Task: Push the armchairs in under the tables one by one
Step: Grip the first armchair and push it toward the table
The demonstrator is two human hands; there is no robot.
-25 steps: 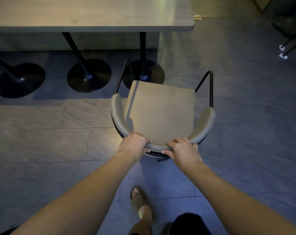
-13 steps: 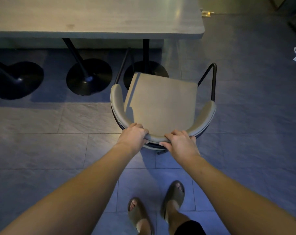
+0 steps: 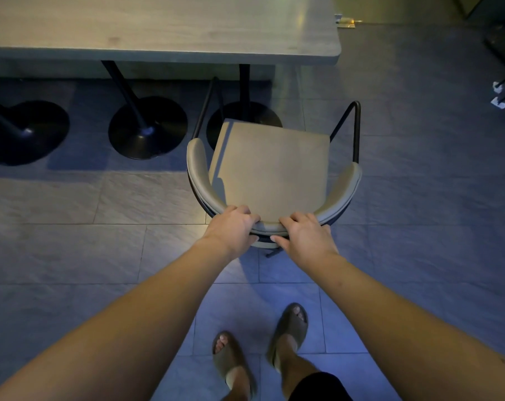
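Fingers (image 3: 247, 213) of both hands curled over armchair (image 3: 270, 169) backrest at frame centre; seat front pointing up-frame toward counter (image 3: 158, 30), not yet under.

A dining or café-type seating area, seen from above in dim, bluish light. The long grey table (image 3: 158, 27) rests on several black pedestal legs with round disc bases (image 3: 147, 128), a form usual in eateries and canteens, and a padded armchair (image 3: 271, 166) with a curved backrest and black metal frame faces its edge. The floor (image 3: 71, 250) is laid with large grey stone-look tiles, and the thin capped legs of further furniture (image 3: 499, 95) show at the upper right.
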